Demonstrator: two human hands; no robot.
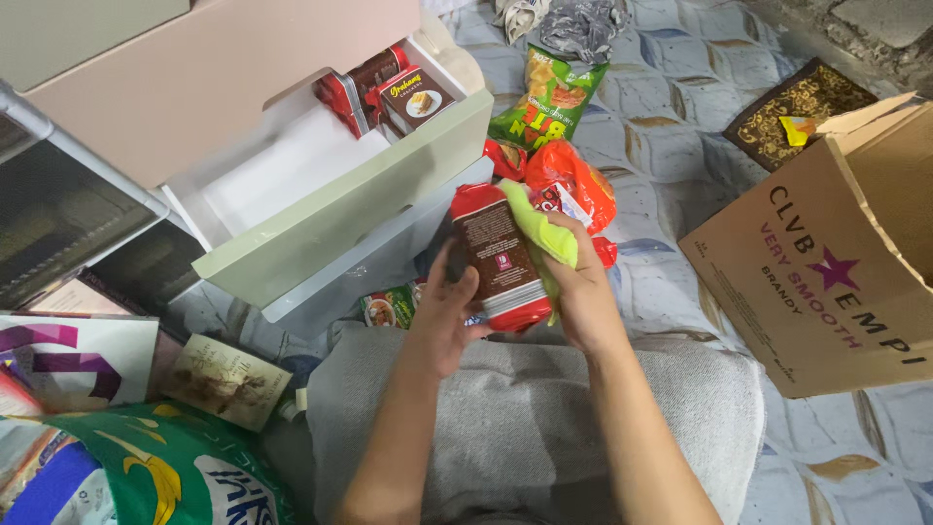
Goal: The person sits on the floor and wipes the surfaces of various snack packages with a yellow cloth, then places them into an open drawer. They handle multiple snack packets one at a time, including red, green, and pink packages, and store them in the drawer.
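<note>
A red and brown snack packet is held above the lap by both hands — the left hand gripped on its lower edge, the right hand closed on its side together with a yellow-green cloth — just beside the open pale green drawer.

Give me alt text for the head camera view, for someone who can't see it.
Seen from above, a person's left hand and right hand hold a red and brown snack packet, the right also gripping a yellow-green cloth. An open pale green drawer with more packets sits to the left, a cardboard box to the right.
</note>
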